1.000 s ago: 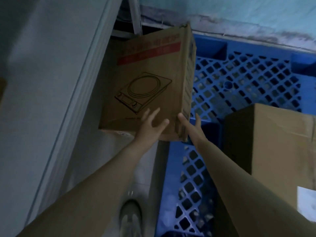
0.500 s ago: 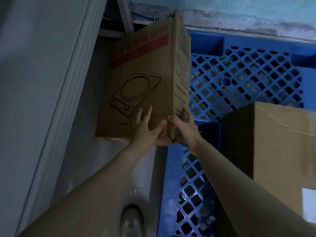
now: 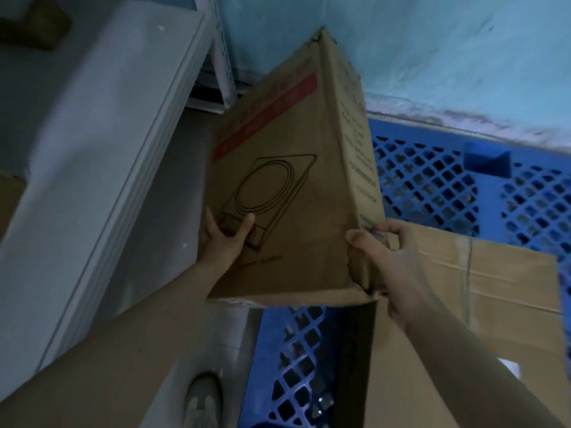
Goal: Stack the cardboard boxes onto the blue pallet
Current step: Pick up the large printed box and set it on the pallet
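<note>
A flat cardboard box [image 3: 296,186] with a red stripe and a line drawing of a cooktop is held up on edge, tilted, above the left edge of the blue lattice pallet [image 3: 432,186]. My left hand [image 3: 224,239] grips its left edge, thumb on the printed face. My right hand [image 3: 386,264] grips the box's lower right corner, fingers curled round the narrow side. A larger plain cardboard box [image 3: 482,304] sits on the pallet at the right, below my right forearm.
A white cabinet or appliance [image 3: 92,156] stands to the left. A teal wall [image 3: 432,50] runs behind the pallet, with a metal rack upright [image 3: 221,57] in the corner. My shoe [image 3: 202,403] stands on the pale floor beside the pallet.
The box has come up and closer to me, off the floor by the pallet's edge. My left hand slid to its left edge; my right hand now wraps the lower right corner.
</note>
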Available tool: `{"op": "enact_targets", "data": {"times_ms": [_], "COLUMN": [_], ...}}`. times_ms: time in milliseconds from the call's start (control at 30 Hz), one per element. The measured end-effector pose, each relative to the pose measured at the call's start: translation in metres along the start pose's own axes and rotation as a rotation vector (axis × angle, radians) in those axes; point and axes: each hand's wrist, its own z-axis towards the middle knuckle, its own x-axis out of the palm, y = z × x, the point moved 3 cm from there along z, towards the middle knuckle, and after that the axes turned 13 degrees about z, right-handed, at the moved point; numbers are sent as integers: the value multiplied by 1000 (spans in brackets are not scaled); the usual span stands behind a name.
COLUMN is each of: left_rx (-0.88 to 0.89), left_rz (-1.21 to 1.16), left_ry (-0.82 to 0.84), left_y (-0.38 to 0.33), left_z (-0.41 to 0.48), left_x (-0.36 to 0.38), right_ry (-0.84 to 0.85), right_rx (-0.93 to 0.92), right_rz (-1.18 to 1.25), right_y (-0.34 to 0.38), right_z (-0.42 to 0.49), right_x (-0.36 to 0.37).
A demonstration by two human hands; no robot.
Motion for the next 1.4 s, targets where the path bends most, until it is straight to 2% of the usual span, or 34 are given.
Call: {"op": "enact_targets", "data": {"times_ms": [167,433,567,700,900,1067,1167,1267,1400], "left_rx": [-111,-123,-118,-130,8,198,279,285,237], "left_rz": [27,169,140,144,120,61,-24,-105,-130], "left_ry": [34,191,110,71,-74,-87,-87,-104,-100], "left_y": [-17,-51,-61,-70,-86,-96,-101,-99,-86], "left_z": [-39,-100,-117,-132,-163,-208,-245,-280,-326], "left_x": [5,51,69,86,94,105,113,121,137], "right_ry": [5,-18,48,30,56,-23,-48,-73,-100], "right_rx": [39,-51,13,56,93,118,124,84,-52], "right_rz": [77,100,74,133,229,289,235,155,-139], "right_y": [17,23,24,20,-9,-25,-24,-22,-23], "right_z": [-27,-42,-47,-57,-67,-86,-100,-108,-119], "right_x": [-52,-149,-202,-246,-305,-345,-362,-377,-406]}}
